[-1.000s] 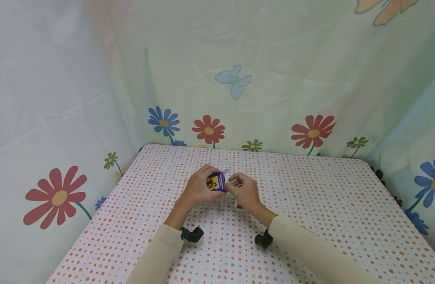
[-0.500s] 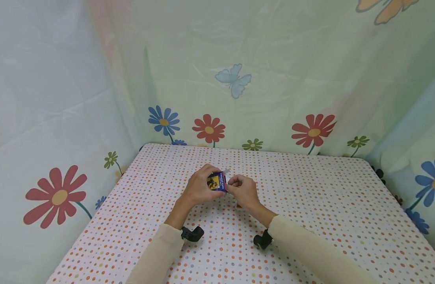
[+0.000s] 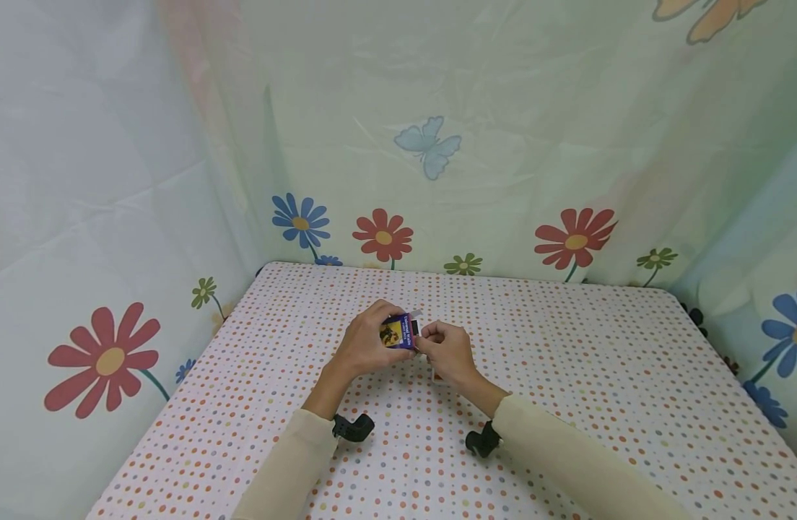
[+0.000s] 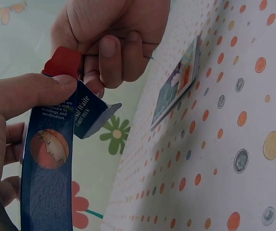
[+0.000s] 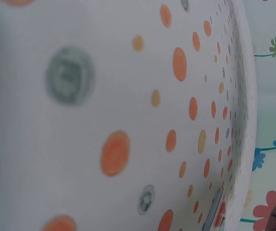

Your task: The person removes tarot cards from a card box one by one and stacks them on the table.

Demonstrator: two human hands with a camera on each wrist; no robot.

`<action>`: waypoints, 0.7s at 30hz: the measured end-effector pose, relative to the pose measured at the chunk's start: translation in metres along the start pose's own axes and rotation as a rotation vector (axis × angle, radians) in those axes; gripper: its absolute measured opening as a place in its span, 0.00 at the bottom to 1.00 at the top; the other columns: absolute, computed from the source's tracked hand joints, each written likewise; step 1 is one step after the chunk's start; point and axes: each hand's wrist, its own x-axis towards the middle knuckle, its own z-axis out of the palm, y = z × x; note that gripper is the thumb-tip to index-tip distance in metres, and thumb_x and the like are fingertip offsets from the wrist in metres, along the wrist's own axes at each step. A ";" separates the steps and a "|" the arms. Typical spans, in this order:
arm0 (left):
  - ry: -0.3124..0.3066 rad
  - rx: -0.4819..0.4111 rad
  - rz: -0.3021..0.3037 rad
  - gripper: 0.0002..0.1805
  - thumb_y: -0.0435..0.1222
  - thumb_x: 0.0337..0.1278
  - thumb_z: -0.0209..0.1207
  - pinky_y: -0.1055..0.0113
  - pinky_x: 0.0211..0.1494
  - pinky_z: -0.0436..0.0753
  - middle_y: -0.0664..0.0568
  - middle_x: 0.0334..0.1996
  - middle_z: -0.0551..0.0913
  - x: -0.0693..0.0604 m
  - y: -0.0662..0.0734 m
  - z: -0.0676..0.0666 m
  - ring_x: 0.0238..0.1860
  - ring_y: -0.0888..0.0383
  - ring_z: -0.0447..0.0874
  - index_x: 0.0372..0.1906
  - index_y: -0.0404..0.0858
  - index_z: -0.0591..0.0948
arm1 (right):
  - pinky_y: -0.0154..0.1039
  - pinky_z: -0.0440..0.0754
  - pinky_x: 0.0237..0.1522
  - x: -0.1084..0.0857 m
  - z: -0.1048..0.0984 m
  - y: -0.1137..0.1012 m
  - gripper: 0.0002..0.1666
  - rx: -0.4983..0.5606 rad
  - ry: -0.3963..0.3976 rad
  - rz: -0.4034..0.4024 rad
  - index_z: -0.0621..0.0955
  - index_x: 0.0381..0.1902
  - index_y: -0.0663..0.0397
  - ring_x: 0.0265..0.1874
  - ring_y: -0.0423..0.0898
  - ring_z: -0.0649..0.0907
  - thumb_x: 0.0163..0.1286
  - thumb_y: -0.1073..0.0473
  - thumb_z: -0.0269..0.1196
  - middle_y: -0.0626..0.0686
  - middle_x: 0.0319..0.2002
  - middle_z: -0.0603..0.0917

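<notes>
My left hand (image 3: pixel 362 341) grips a dark blue tarot deck box (image 3: pixel 398 332), its thumb along the near side. In the left wrist view the box (image 4: pixel 51 163) has a red-lined flap (image 4: pixel 63 62) standing up and a lettered flap (image 4: pixel 91 109) folded outward. My right hand (image 3: pixel 450 352), fingers curled, pinches at the box's open end; the exact pinch point is partly hidden. On the table below lies a thin stack of picture cards (image 4: pixel 179 86), mostly covered by the right hand in the head view. The right wrist view catches only the stack's edge (image 5: pixel 216 211).
A white cloth with coloured dots covers the table (image 3: pixel 567 375). Curtains (image 3: pixel 489 87) printed with flowers and butterflies stand behind and at both sides. Each wrist wears a black camera mount, the left mount (image 3: pixel 353 428) and the right mount (image 3: pixel 483 439).
My right hand has shifted slightly down and away from the box end, so the dark opening shows more. The left hand and box have hardly moved.
</notes>
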 end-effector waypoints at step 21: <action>0.000 -0.001 0.025 0.35 0.45 0.38 0.81 0.61 0.52 0.82 0.57 0.51 0.80 0.000 -0.003 0.000 0.47 0.60 0.79 0.56 0.45 0.80 | 0.31 0.74 0.20 0.002 -0.012 0.005 0.08 0.128 -0.003 0.074 0.82 0.41 0.69 0.21 0.48 0.84 0.67 0.67 0.65 0.56 0.28 0.88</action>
